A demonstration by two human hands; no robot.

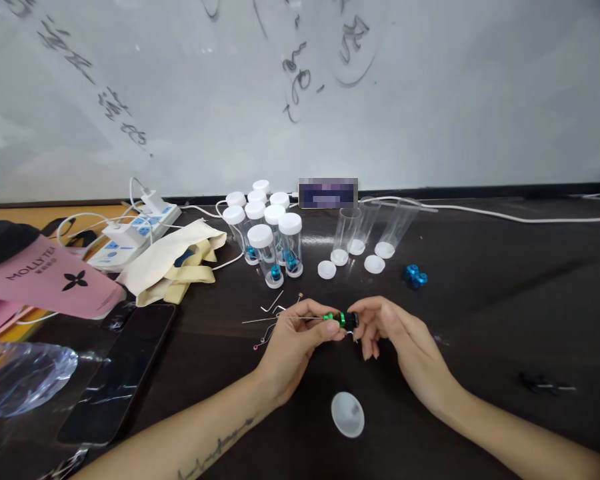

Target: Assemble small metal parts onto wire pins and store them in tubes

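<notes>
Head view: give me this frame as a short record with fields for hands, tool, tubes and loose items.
Left hand: holds the green-and-black tool
Right hand: fingers by the tool's black end; contact unclear
Tool: thin shaft pointing toward picture left
Tubes: white-capped tubes clustered left of three clear tubes
Loose: blue parts, white dish

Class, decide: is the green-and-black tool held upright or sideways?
Sideways: the green-and-black tool lies nearly level across the picture in the left hand, its thin metal shaft pointing left.
</notes>
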